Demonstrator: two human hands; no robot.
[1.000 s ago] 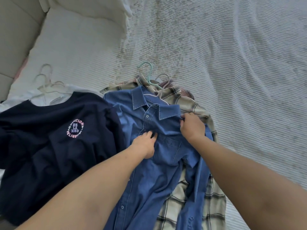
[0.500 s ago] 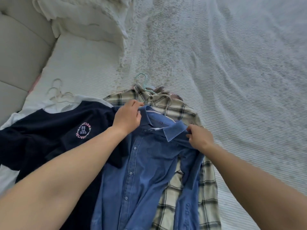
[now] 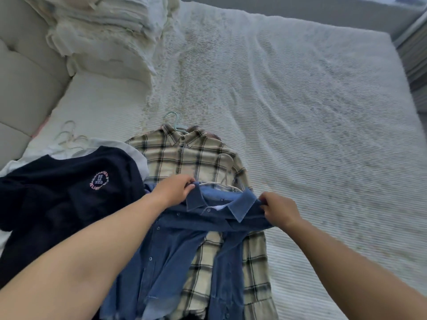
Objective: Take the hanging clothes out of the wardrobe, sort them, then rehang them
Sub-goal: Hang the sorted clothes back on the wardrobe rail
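Head view: both hands (image 3: 175,190) (image 3: 278,210) have pulled the denim shirt (image 3: 175,250) nearer.

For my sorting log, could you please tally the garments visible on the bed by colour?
Blue: 1, denim shirt, held at the collar by the left hand and right hand
Navy: 1, sweatshirt
Cream plaid: 1, flannel shirt
White: 1, garment under the sweatshirt
Total: 4

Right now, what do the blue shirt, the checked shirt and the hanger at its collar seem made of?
Blue shirt: likely denim or chambray, matte, faded weave. Checked shirt: probably soft woven flannel, cream with dark checks. Hanger: seemingly smooth pale green plastic, though coated wire is possible.
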